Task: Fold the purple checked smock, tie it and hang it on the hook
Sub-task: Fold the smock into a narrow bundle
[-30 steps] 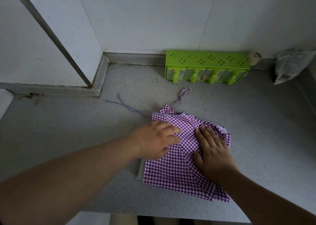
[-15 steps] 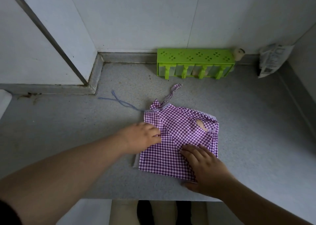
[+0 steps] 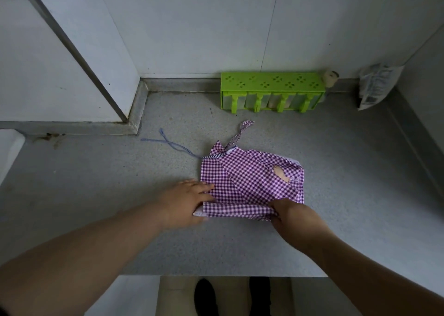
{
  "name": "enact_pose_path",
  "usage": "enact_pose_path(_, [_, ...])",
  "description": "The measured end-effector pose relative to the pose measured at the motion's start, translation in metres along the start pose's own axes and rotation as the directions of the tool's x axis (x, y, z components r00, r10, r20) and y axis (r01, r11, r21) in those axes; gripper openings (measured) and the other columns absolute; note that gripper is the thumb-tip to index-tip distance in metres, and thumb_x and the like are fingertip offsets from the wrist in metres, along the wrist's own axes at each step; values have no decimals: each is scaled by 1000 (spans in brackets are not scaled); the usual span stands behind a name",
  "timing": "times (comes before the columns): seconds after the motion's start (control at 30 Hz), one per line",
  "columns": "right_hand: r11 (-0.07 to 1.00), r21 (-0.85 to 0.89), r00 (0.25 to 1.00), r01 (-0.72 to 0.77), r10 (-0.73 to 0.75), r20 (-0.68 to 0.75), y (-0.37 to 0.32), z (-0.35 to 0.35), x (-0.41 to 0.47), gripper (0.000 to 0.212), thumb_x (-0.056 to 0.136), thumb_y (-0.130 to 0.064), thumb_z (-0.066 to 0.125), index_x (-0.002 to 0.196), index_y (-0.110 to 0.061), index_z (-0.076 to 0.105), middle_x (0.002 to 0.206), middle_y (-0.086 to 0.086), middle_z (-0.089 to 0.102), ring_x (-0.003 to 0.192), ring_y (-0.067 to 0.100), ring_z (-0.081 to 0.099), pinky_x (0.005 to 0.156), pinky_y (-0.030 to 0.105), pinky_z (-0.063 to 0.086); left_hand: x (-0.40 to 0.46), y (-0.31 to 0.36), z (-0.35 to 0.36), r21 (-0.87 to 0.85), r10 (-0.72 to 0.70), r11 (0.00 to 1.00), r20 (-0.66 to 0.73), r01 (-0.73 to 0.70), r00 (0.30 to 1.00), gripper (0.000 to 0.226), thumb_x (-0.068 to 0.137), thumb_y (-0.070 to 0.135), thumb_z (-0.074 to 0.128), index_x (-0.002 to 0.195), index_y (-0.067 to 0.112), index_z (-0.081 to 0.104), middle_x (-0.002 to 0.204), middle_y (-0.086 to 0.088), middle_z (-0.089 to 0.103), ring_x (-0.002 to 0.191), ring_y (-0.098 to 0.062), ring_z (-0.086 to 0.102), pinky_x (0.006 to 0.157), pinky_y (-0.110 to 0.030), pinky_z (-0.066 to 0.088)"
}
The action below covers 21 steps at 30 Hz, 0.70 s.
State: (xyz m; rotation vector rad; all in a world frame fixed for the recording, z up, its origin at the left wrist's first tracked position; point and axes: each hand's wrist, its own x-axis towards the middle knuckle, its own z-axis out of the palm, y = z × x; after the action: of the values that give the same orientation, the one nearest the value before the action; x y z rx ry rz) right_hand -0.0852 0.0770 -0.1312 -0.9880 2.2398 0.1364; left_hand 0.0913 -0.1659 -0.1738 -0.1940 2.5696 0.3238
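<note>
- Where the counter [image 3: 240,248] ends nearest the camera, dark shoes [image 3: 204,294] show on the floor below its edge.
- The left hand [image 3: 185,203] lies flat on the near left corner of the smock [image 3: 249,183], fingers straight and pressing the cloth down.
- The right hand [image 3: 295,216] has its fingers curled round the near right edge of the smock, gripping a fold of it that is lifted a little off the counter.
- The smock lies folded into a rough square in the middle of the counter, its long axis running left to right; the trimmed collar end points away, toward the wall.
- A checked tie [image 3: 242,131] runs from the far corner toward the rack; a blue cord [image 3: 173,145] trails off to the far left.
- A green rack [image 3: 271,85] stands against the wall, a small bottle [image 3: 330,77] touching its right end.
- A packet [image 3: 374,85] leans in the far right corner.
</note>
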Motion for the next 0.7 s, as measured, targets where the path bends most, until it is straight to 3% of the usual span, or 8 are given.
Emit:
enact_pose_path(0.07, [994, 96, 996, 48, -40, -85, 8, -2, -2, 34, 105, -36, 45, 138, -27, 49, 140, 5, 58, 118, 21, 60, 100, 31, 51, 7, 8, -6, -144, -112, 984, -33, 106, 993, 55, 104, 48, 55, 157, 34, 46, 167, 6, 38, 150, -22, 38, 121, -35, 28])
enact_pose_path(0.13, [975, 208, 995, 80, -65, -81, 18, -6, -6, 34, 103, -44, 49, 135, -33, 47, 133, -1, 60, 105, 15, 61, 89, 29, 53, 11, 11, -7, -286, -238, 932, -23, 222, 971, 41, 104, 44, 54, 142, 31, 61, 139, -1, 65, 117, -20, 62, 96, -29, 45])
enact_pose_path(0.2, [948, 309, 997, 80, -80, -12, 27, -14, -6, 57, 90, -62, 61, 138, -44, 37, 132, -8, 55, 106, 12, 61, 82, 26, 54, 10, 9, -5, -400, -322, 864, 29, 306, 946, 30, 105, 51, 50, 113, 30, 69, 106, -1, 70, 91, -17, 65, 83, -30, 48])
enact_pose_path(0.27, [954, 286, 995, 86, -96, 19, 33, -24, -8, 76, 82, -66, 68, 145, -48, 30, 142, -6, 51, 121, 18, 58, 94, 31, 53, 4, 4, -6, -490, -365, 798, 68, 350, 929, 43, 103, 60, 49, 110, 25, 72, 105, -2, 72, 95, -20, 68, 88, -34, 54])
enact_pose_path(0.37, [972, 218, 996, 83, -86, 6, 36, -31, -3, 53, 98, -49, 56, 148, -35, 44, 146, -4, 55, 129, 18, 55, 109, 35, 44, -3, 2, -11, -594, -402, 706, 110, 385, 909, 53, 100, 66, 50, 132, 28, 69, 125, -1, 71, 106, -19, 65, 96, -35, 51])
enact_pose_path(0.53, [981, 193, 996, 21, -3, -93, 26, -36, 24, 32, 106, -38, 42, 131, -24, 57, 120, -2, 65, 101, 13, 57, 95, 29, 46, -4, 9, -18, -715, -438, 574, 143, 398, 888, 63, 101, 66, 47, 149, 26, 56, 142, -2, 64, 123, -22, 60, 99, -33, 43])
enact_pose_path(0.6, [987, 160, 989, -28, 51, -140, 23, -33, 39, 33, 106, -40, 40, 130, -23, 56, 114, -2, 65, 98, 15, 59, 92, 31, 50, 1, 15, -22, -717, -465, 570, 120, 400, 877, 58, 104, 62, 45, 145, 22, 59, 133, -2, 67, 114, -20, 62, 98, -34, 47])
enact_pose_path(0.7, [986, 141, 980, -91, 115, -165, 18, -26, 54, 35, 106, -43, 38, 130, -24, 55, 115, -1, 68, 98, 18, 62, 86, 31, 52, 13, 23, -25, -711, -537, 579, 36, 399, 843, 56, 106, 47, 51, 155, 20, 44, 151, -4, 56, 132, -26, 57, 107, -36, 44])
